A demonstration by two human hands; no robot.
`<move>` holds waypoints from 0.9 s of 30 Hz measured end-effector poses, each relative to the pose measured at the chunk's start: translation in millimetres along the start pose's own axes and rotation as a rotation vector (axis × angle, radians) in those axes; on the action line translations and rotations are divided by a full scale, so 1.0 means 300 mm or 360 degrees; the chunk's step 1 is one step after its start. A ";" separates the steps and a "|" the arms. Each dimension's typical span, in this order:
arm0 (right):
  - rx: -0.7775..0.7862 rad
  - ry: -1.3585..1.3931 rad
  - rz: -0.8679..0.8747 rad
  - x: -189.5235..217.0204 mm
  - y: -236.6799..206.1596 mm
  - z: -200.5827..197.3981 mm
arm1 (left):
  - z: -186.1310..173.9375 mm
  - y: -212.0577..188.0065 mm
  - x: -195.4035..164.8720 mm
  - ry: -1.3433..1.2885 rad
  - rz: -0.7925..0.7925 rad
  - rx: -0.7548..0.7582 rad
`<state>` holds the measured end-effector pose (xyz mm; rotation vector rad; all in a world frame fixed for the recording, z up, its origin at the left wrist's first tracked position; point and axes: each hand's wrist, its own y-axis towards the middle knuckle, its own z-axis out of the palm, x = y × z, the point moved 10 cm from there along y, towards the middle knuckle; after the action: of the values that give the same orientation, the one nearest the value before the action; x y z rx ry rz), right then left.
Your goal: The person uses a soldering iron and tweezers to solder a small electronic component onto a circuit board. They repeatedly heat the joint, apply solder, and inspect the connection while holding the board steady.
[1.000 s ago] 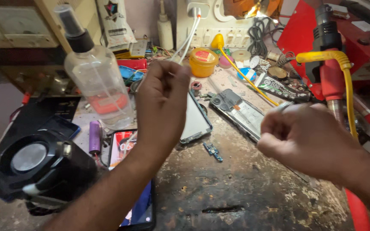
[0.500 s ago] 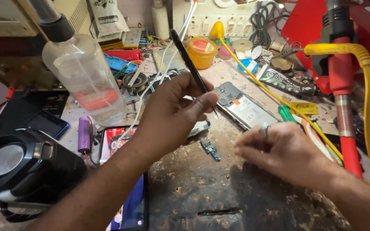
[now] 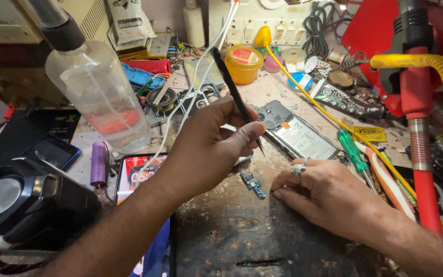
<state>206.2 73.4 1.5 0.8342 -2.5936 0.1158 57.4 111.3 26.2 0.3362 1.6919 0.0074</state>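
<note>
Lowered black tweezers [image 3: 234, 95], pinched in left hand [image 3: 208, 146], toward small blue circuit board [image 3: 252, 183]; right hand [image 3: 324, 195] dropped flat, fingers loose, beside it.

Two bare forearms without sleeves, left hand [image 3: 208, 146] unadorned, right hand [image 3: 324, 197] wearing a silver ring at centre-right of frame

Left hand [image 3: 208, 141] raised, fingers pinched; right hand [image 3: 324, 192] flat, palm down.
</note>
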 end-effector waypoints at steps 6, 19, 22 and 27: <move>-0.0110 -0.0019 -0.0016 0.025 -0.017 -0.001 | -0.003 -0.007 -0.006 0.0088 0.0010 0.0000; -0.0097 0.0106 0.0281 -0.084 -0.049 -0.009 | 0.038 -0.026 -0.005 0.0199 0.0023 0.0139; -0.0108 0.0163 0.0319 -0.092 -0.046 -0.005 | 0.037 -0.023 0.004 0.0180 0.0010 0.0148; -0.0100 0.0097 0.0323 -0.080 -0.039 -0.004 | 0.042 -0.026 -0.014 0.0259 0.0127 0.0149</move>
<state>231.1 77.0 -7.9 0.5355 -2.6035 0.1151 68.4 100.4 26.9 0.4840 1.8426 0.0148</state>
